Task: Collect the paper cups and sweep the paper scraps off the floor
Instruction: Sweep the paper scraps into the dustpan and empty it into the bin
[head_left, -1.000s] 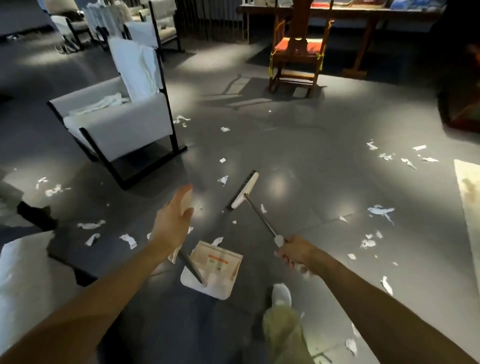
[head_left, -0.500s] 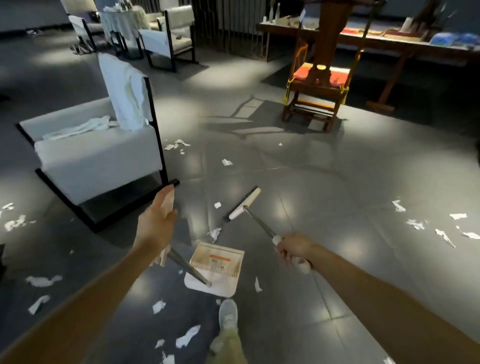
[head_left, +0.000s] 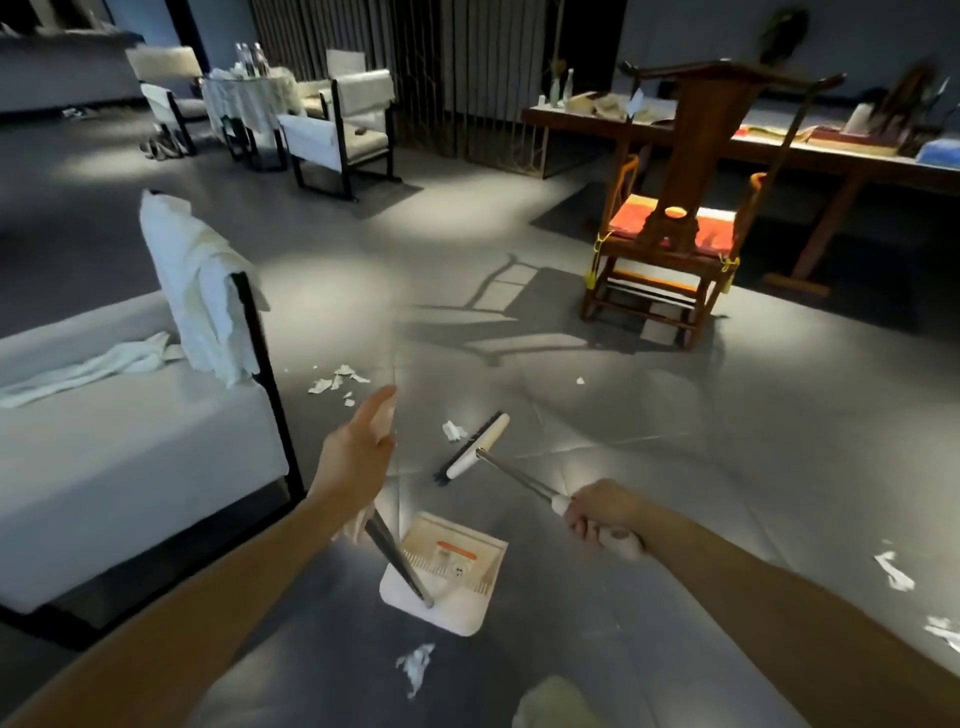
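My left hand (head_left: 358, 457) grips the white top of the dustpan's long handle. The white dustpan (head_left: 447, 571) rests on the grey floor below it. My right hand (head_left: 600, 514) grips the white end of the broom handle. The broom head (head_left: 475, 447) sits on the floor ahead, next to a paper scrap (head_left: 453, 430). More scraps lie beyond my left hand (head_left: 337, 380), near my feet (head_left: 415, 666) and at the right edge (head_left: 893, 570). No paper cup shows on the floor.
A white armchair with a black frame (head_left: 130, 441), cloths draped on it, stands at the left. A wooden chair with a red cushion (head_left: 670, 228) stands ahead right before a long table (head_left: 779, 150). More white chairs and a small table (head_left: 249, 104) are at the back left.
I have walked forward and turned left. The armchair now sits closer at my left, the wooden chair nearer, and the broom head has reached a scrap. Both hands keep their holds.
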